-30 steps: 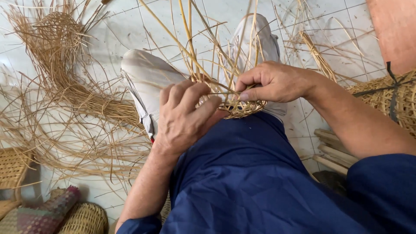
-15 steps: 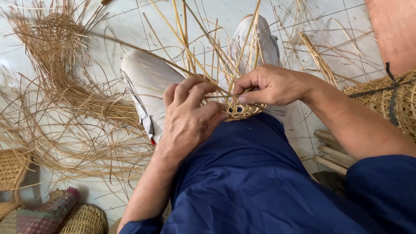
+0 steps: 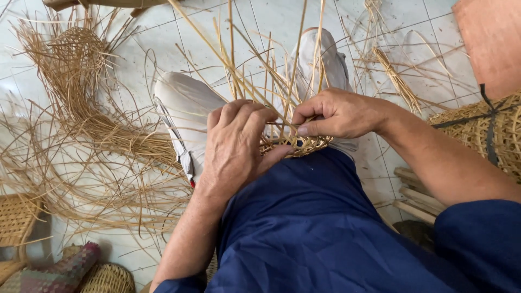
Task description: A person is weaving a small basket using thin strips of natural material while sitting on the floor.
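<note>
Woven straw base gripped by left hand, right hand apparently pinching strand.

I see my left hand lying over the near edge of a small woven basket base, its fingers curled across the weave. My right hand pinches a thin cane strand between thumb and forefinger, just right of the left fingers. Upright stakes fan up from the base, beyond both sets of fingers. Under the hands lie my blue trousers and two pale shoes. Well left of the fingers, loose cane sprawls over the tiled floor.
</note>
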